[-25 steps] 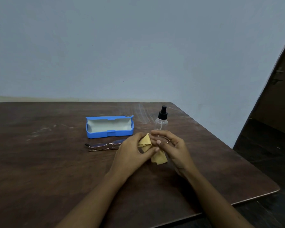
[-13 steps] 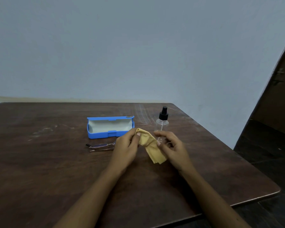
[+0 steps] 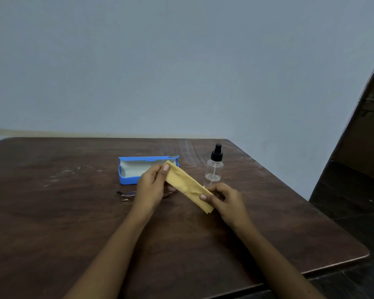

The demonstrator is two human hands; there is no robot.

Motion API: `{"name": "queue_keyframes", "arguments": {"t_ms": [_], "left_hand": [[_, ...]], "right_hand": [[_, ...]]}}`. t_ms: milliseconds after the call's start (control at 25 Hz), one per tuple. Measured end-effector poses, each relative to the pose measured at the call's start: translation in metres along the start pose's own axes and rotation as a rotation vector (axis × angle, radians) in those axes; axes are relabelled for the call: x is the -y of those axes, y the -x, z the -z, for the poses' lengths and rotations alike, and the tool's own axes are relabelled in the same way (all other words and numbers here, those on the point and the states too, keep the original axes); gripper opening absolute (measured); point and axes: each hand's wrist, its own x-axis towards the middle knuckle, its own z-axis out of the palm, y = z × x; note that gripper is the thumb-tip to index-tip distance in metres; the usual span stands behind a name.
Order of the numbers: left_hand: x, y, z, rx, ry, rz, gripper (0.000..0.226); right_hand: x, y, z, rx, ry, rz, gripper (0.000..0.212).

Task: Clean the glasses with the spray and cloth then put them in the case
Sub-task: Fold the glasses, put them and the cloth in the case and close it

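Observation:
A yellow cloth (image 3: 187, 184) is stretched between both hands above the table. My left hand (image 3: 151, 186) pinches its upper left corner and my right hand (image 3: 225, 197) pinches its lower right end. The glasses (image 3: 127, 194) lie folded on the table, mostly hidden behind my left hand. An open blue case (image 3: 130, 180) with a pale lining sits just beyond them. A clear spray bottle (image 3: 214, 169) with a black cap stands upright to the right of the case, behind my right hand.
Everything rests on a dark brown wooden table (image 3: 63, 212) set against a pale blue wall. The table's right edge (image 3: 333, 223) and rounded front corner drop to a dark floor. A dark door stands at the far right.
The hands have drawn apart, unfolding the bunched cloth into a long strip. My left hand rose toward the case, covering more of the glasses; my right hand shifted right.

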Motion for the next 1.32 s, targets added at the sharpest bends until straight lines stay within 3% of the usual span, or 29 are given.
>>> {"name": "queue_keyframes", "arguments": {"t_ms": [120, 280, 560, 760, 880, 1320], "left_hand": [[0.001, -0.004, 0.005, -0.039, 0.089, 0.063, 0.022], [0.001, -0.009, 0.015, -0.173, 0.215, 0.106, 0.018], [0.013, -0.018, 0.041, -0.434, -0.242, -0.005, 0.024], [0.011, -0.019, 0.056, -0.524, -0.33, 0.071, 0.019], [0.013, -0.024, 0.064, -0.526, -0.356, 0.108, 0.015], [0.033, -0.043, 0.082, -0.423, -0.343, 0.152, 0.006]], "right_hand": [[0.005, -0.004, -0.005, -0.048, -0.057, -0.021, 0.02], [0.021, -0.011, -0.016, 0.01, -0.363, -0.13, 0.007], [0.036, -0.031, -0.045, -0.035, -0.428, -0.116, 0.023], [0.036, -0.056, -0.061, -0.113, -0.347, -0.153, 0.03], [0.03, -0.072, -0.072, -0.124, -0.277, -0.2, 0.032], [0.011, -0.086, -0.084, -0.073, -0.293, -0.252, 0.011]]}}
